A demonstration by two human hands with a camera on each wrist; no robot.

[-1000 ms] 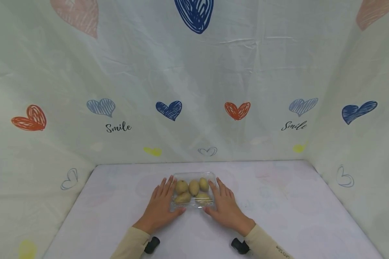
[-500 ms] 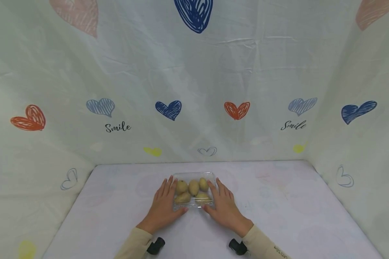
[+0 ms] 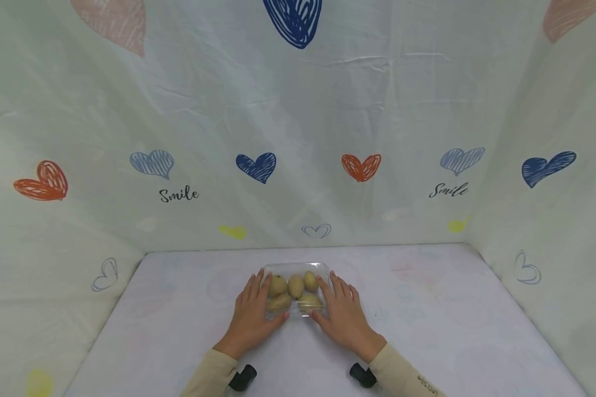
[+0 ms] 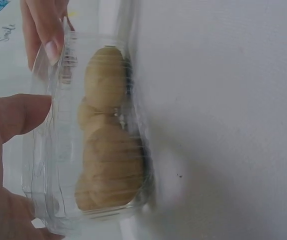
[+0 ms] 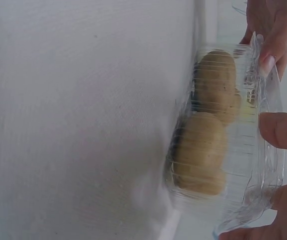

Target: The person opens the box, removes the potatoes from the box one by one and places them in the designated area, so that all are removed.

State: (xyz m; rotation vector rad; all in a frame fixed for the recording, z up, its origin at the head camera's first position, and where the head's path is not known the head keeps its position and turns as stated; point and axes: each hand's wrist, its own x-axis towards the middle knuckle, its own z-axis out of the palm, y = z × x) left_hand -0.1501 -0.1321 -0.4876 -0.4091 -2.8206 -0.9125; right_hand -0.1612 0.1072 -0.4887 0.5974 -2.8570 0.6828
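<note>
A clear plastic clamshell box (image 3: 298, 269) sits on the white table in the head view, its lid lowered over several yellow-brown oval pieces (image 3: 296, 286). They look like small mangoes or potatoes; I cannot tell which. My left hand (image 3: 250, 320) rests along the box's left side, fingers spread and mostly straight, thumb at the front edge. On the right side my right hand (image 3: 346, 317) lies in mirrored fashion. In the left wrist view, the left thumb (image 4: 26, 115) touches the rim (image 4: 46, 150). The right thumb (image 5: 278, 130) does likewise in the right wrist view.
A pale table (image 3: 427, 331) extends around the box on all sides. Behind it hangs a white cloth backdrop (image 3: 298, 209) printed with hearts and "Smile". Black wrist cameras (image 3: 242, 378) hang below both beige sleeves (image 3: 211, 375).
My left wrist and forearm have shifted slightly right, and the left thumb has slid a little inward along the box's front edge. The right hand barely moved. The box stays in place.
</note>
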